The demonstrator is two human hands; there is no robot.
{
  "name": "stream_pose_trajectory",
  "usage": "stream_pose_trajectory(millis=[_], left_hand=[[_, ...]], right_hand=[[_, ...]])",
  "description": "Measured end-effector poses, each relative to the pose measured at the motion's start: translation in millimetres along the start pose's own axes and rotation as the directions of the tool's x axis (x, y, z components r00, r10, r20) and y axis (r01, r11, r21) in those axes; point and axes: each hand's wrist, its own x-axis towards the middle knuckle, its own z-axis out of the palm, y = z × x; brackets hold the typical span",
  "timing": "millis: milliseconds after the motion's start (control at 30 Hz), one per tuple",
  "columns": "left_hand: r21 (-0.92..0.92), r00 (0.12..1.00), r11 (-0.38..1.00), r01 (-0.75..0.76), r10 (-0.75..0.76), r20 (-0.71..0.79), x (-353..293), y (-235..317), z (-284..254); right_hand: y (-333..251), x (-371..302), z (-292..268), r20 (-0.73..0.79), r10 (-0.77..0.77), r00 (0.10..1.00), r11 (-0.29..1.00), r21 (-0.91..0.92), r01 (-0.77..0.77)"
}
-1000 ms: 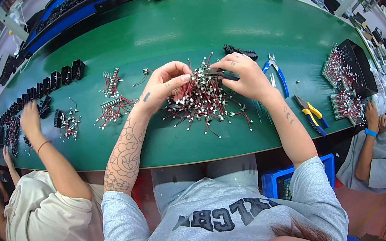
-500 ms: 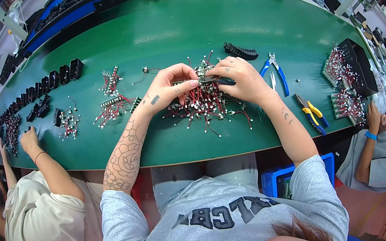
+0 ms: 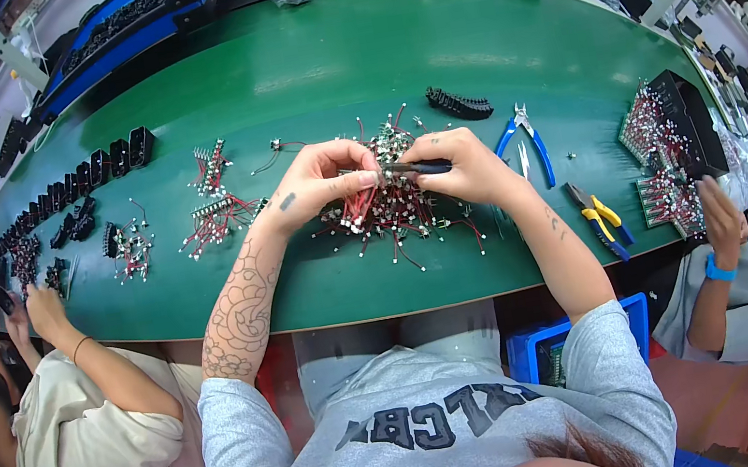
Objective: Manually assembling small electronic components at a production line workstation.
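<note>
Over a heap of small circuit boards with red wires and white connectors (image 3: 398,230), both my hands work close together. My left hand (image 3: 324,183) pinches a small wired piece (image 3: 362,204) between thumb and forefinger, its red wires hanging down. In my right hand (image 3: 464,163) is a slim dark tool (image 3: 427,166), its tip pointing left at my left fingertips. Its exact kind is hard to make out. Fingers hide most of the held piece.
Right of my hands lie blue-handled pliers (image 3: 544,143) and yellow-and-blue pliers (image 3: 599,217). A black moulded strip (image 3: 459,103) sits beyond. Smaller board clusters (image 3: 216,210) and black housings (image 3: 99,167) lie leftward. A black box (image 3: 691,120) stands right; co-workers sit on both sides.
My right hand has turned, and the dark tool now shows along its length between the hands. Red wires bunch below my left fingertips. The co-worker at right has raised a hand.
</note>
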Motion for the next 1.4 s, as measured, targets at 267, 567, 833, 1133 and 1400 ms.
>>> stream_pose_trajectory(millis=[267,567,833,1133,1400], left_hand=[[-0.106,0.978,0.993,-0.046,0.023,-0.207,3,1,0],[-0.039,0.979,0.999,0.012,-0.019,-0.203,2,1,5],[0.007,0.982,1.000,-0.010,0.011,-0.190,2,2,10],[0.062,0.991,0.998,0.007,0.002,-0.130,-2,6,10],[-0.036,0.995,0.996,0.085,-0.087,-0.054,-2,12,8]], right_hand=[[10,2,-3,-0.306,-0.178,0.935,0.945,-0.318,0.076],[7,2,6,-0.274,-0.253,0.928,0.885,-0.453,0.108],[8,2,8,-0.231,-0.279,0.932,0.856,-0.500,0.132],[4,0,1,-0.118,-0.158,0.980,0.957,-0.263,0.123],[3,0,1,-0.044,-0.071,0.997,0.997,-0.028,0.070]])
